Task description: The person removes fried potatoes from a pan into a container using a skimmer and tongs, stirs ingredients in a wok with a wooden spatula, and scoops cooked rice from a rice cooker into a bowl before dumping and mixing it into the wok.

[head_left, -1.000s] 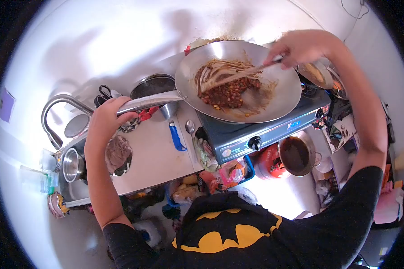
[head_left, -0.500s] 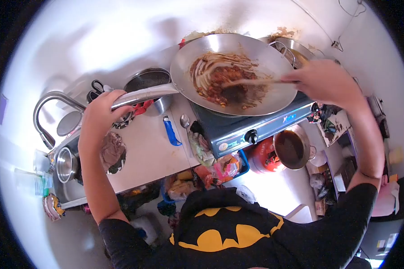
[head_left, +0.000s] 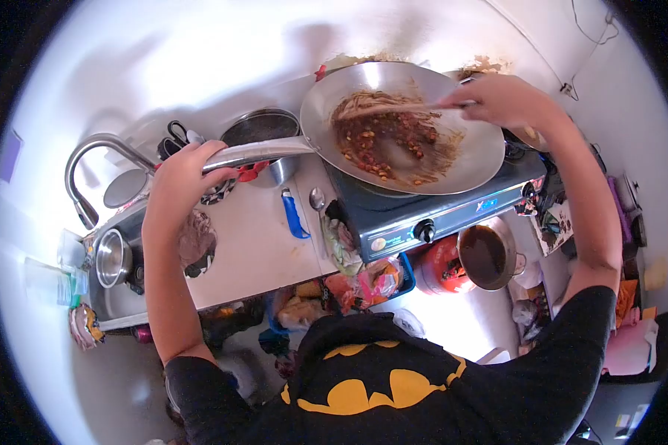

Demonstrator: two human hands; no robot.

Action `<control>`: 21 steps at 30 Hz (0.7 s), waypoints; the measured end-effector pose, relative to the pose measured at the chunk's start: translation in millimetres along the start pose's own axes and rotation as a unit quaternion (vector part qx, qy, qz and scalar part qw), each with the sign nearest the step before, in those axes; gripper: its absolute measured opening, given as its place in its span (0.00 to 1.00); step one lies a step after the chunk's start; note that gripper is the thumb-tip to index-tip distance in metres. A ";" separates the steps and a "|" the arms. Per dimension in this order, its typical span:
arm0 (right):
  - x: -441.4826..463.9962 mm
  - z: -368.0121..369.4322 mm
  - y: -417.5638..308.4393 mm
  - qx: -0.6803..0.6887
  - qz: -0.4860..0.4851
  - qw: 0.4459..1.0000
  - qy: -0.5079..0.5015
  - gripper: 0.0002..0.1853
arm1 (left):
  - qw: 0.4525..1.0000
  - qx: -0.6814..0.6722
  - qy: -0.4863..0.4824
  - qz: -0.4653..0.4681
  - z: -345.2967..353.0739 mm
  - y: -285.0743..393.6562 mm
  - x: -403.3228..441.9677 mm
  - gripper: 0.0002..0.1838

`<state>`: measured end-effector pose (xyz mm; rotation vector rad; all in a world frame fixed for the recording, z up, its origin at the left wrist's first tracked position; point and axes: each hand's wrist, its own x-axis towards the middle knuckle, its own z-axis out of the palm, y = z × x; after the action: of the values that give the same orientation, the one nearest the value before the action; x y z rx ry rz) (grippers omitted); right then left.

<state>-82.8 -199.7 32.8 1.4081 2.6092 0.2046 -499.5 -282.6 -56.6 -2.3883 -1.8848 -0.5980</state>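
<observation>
A large metal wok tilts over the gas stove, its long steel handle running out to the left. My left hand is wrapped round the end of that handle. With my right hand I grip a wooden spatula, whose blade lies in the far left part of the wok. Dark reddish-brown sauce with chunky bits covers the wok's bottom, and smeared streaks run up its wall. The fingers of my right hand are closed, partly hidden by the back of the hand.
Left of the stove, the counter bears a blue-handled tool, a spoon and a dark-rimmed pot. A faucet arches over the sink at far left. Below the stove are a pot of dark liquid and a red gas cylinder.
The spatula has swept toward the far left side of the wok, shifting the sauce. My right hand has moved left and away from me. The wok appears slightly further right in view.
</observation>
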 end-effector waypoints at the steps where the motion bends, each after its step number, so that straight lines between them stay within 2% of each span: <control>1: -13.4 -10.4 -10.2 -0.009 -0.002 1.000 -0.026 0.17 | 1.000 -0.003 -0.003 -0.003 0.5 -0.3 0.2 0.21; 3: -39.7 -20.2 0.4 -0.076 -0.041 0.996 -0.002 0.19 | 1.000 0.004 0.003 -0.005 0.9 0.7 -0.7 0.21; 5: -71.5 -42.4 -11.2 -0.114 0.033 0.993 -0.003 0.19 | 1.000 0.009 0.020 -0.006 2.1 -0.5 -1.9 0.22; 7: -91.2 -54.9 -7.6 -0.034 0.096 0.993 -0.058 0.19 | 0.999 0.010 0.047 -0.007 6.2 -1.7 -4.2 0.23; 10: -98.9 -25.4 3.9 0.035 0.103 0.991 -0.081 0.19 | 0.998 0.027 0.043 -0.038 6.7 0.6 -5.3 0.25; 12: -103.3 2.8 19.8 0.037 0.066 0.997 -0.035 0.20 | 0.996 0.045 0.059 -0.044 7.5 3.2 -6.6 0.26; 15: -115.1 12.7 26.9 0.065 0.038 0.997 0.001 0.22 | 0.966 0.120 0.226 0.015 16.2 11.2 -15.4 0.27; 19: -131.5 20.6 12.3 0.098 0.077 0.992 0.009 0.24 | 0.959 0.070 0.274 -0.025 8.6 52.4 -38.8 0.25; 20: -135.3 33.0 17.0 0.064 0.045 0.996 0.031 0.25 | 0.957 0.061 0.284 -0.026 8.4 61.6 -47.5 0.25; 21: -137.6 35.6 13.8 0.053 0.075 0.995 0.027 0.25 | 0.954 0.053 0.295 -0.028 8.6 68.6 -56.4 0.24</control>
<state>10.4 -306.0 12.3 1.6570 2.5927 0.1260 -442.9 -350.6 -68.8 -1.8100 -1.6623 -1.0409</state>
